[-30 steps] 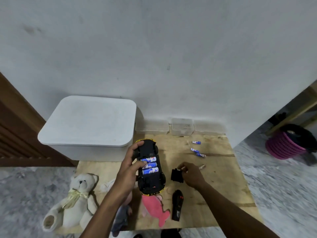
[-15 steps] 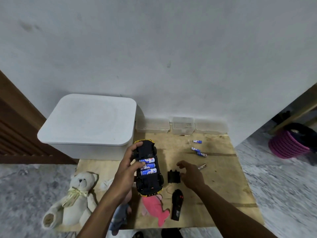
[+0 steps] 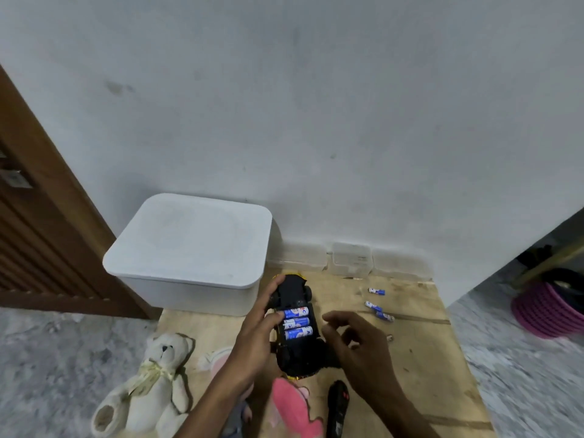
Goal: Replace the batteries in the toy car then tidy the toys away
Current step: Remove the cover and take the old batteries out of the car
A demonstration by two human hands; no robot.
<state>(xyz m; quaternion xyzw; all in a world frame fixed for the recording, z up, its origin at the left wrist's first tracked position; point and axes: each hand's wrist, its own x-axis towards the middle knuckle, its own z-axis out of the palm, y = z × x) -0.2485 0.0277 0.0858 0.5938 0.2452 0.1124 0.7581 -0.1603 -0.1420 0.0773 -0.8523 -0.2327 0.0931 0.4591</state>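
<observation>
Our left hand (image 3: 256,336) grips the upturned toy car (image 3: 295,327), thumb on three blue batteries (image 3: 297,322) in its open bay. Our right hand (image 3: 357,349) hovers just right of the car, fingers loosely curled and spread, holding nothing we can make out. Beyond it, loose batteries (image 3: 376,306) lie on the plywood board (image 3: 426,358); a black remote (image 3: 338,406) sits below. Left of us are a teddy bear (image 3: 151,384) and white lidded bin (image 3: 192,251). The pink toy (image 3: 294,409) runs off the bottom edge.
</observation>
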